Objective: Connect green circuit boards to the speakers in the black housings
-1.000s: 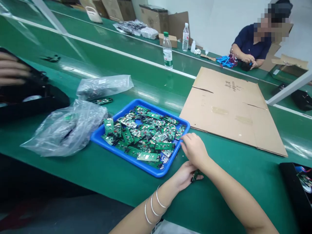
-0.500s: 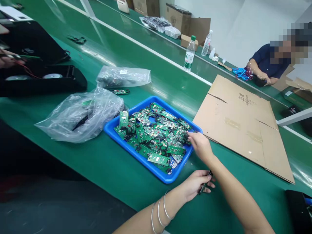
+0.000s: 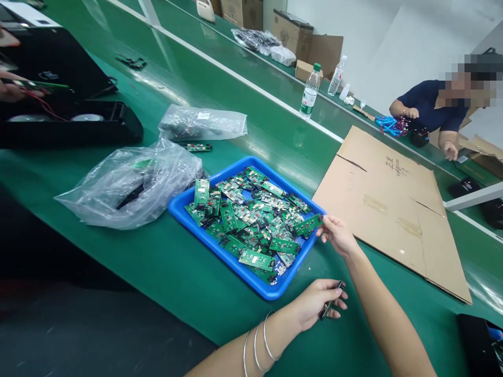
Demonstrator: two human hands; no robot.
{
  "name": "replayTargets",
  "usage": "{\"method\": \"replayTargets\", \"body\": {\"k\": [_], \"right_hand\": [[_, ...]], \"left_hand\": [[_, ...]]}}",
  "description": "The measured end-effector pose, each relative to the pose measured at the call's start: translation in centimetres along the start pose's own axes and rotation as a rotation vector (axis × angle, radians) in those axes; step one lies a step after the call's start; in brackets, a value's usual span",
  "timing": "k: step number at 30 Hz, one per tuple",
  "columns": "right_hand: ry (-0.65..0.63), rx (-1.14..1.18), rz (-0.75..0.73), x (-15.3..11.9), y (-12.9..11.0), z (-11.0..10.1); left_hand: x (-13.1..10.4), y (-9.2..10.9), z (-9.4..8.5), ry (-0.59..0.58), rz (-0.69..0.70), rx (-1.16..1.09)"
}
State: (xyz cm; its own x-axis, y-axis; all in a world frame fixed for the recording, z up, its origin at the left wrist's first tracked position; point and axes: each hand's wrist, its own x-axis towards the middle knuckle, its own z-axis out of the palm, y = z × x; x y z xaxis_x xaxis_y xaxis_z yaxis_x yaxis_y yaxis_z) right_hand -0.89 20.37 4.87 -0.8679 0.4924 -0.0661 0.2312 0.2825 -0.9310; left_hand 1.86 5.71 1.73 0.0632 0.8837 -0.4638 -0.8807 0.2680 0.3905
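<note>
A blue tray [image 3: 188, 226] on the green table holds a heap of several green circuit boards. At the tray's right edge my right hand [image 3: 337, 234] pinches the end of one green circuit board [image 3: 308, 225], which lies slantwise over the heap. Below and to the right of the tray, my left hand [image 3: 320, 303], with bangles on its wrist, has its fingers round a narrow dark circuit board [image 3: 332, 300] seen edge-on.
Clear plastic bags [image 3: 129, 183] lie left of the tray, a flat cardboard sheet [image 3: 393, 209] to its right. A water bottle [image 3: 309, 94] stands behind. Black cases are at the far left and lower right. Another person [image 3: 428, 104] sits across the table.
My right hand has drawn back slightly to the right, and a green board now shows in its fingers. My left hand has barely moved. The person across has spread their hands apart.
</note>
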Motion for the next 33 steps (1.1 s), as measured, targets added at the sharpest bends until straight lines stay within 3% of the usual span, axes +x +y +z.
{"method": "replayTargets", "body": {"k": [5, 8, 12, 17, 33], "right_hand": [[0.031, -0.303, -0.054, 0.7, -0.1, 0.4], [0.073, -0.52, -0.152, 1.6, -1.5, 2.0], [-0.051, -0.753, -0.271, 3.2, -4.1, 5.3], [-0.144, -0.993, -0.288, 5.0, -5.9, 7.9], [-0.383, -1.248, -0.341, 5.5, -6.6, 8.2]], "left_hand": [[0.1, -0.2, 0.0, -0.011, 0.004, -0.007], [0.1, -0.2, 0.0, -0.021, 0.011, -0.006], [0.2, -0.3, 0.1, -0.02, 0.018, -0.005], [0.5, -0.4, 0.2, 0.014, 0.031, -0.003], [0.6, -0.3, 0.3, 0.027, 0.003, -0.019]]}}
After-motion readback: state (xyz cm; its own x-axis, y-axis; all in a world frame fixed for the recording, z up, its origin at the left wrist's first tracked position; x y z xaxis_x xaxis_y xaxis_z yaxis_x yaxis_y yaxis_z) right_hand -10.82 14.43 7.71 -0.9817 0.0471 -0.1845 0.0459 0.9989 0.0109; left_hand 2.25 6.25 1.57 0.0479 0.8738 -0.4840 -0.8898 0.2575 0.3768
